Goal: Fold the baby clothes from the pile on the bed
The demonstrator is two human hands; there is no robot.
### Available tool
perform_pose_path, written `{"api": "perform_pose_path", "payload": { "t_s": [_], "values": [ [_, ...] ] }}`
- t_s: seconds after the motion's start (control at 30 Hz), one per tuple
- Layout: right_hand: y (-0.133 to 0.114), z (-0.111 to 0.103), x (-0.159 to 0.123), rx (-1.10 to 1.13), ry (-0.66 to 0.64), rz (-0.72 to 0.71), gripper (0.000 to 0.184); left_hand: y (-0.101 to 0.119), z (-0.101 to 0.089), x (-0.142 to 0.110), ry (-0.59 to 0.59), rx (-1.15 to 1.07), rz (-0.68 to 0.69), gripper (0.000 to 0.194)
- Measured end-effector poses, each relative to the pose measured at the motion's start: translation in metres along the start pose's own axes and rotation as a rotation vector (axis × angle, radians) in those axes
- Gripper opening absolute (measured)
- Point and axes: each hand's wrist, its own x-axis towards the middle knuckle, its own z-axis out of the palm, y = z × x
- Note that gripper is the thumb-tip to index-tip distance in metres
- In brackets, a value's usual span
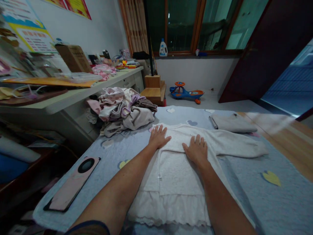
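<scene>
A white long-sleeved child's top [181,176] with a ruffled hem lies spread on the blue bed cover [246,176]. Its right sleeve stretches out to the right, while the left sleeve appears folded over the body. My left hand [158,137] rests flat near the top's left shoulder, fingers spread. Flat on its chest area is my right hand [197,150], also with fingers apart. Neither hand grips the cloth.
A heap of clothes [124,107] sits at the bed's far left, and a folded grey garment [233,123] at the far right. A pink phone [73,186] lies at the left edge. Beyond are a cluttered desk [80,89] and a blue ride-on toy [187,94].
</scene>
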Motion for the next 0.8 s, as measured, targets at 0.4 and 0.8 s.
{"api": "perform_pose_path", "payload": {
  "t_s": [0.4, 0.8],
  "values": [
    [0.052, -0.021, 0.038, 0.106, -0.014, 0.118, 0.038, -0.001, 0.004, 0.001, 0.015, 0.024, 0.0, 0.075],
    [0.064, -0.018, 0.03, 0.398, 0.129, 0.187, 0.031, 0.0, 0.001, 0.0, 0.025, -0.018, 0.004, 0.074]
  ]
}}
